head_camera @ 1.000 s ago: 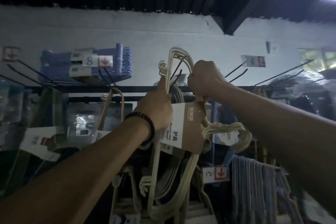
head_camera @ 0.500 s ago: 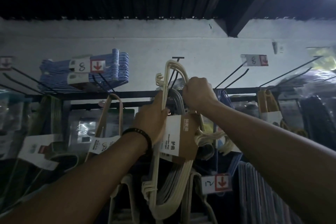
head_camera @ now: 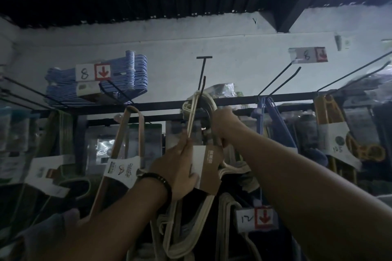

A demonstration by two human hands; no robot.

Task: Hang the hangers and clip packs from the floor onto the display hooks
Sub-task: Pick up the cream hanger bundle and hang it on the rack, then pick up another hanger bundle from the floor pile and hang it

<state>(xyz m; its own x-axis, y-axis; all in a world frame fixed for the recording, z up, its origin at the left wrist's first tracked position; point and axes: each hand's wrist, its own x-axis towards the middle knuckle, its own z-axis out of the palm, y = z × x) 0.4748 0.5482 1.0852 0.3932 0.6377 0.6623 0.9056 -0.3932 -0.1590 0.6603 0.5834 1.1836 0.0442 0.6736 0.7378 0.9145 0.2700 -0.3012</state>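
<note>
Overhead, left hand (head_camera: 177, 169) and right hand (head_camera: 225, 125) hold the cream hanger pack (head_camera: 210, 162).

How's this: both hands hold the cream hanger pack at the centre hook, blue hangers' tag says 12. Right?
No, head view: the tag by the blue hangers says 8. Left hand and right hand do hold the cream hanger pack at the centre hook.
</note>
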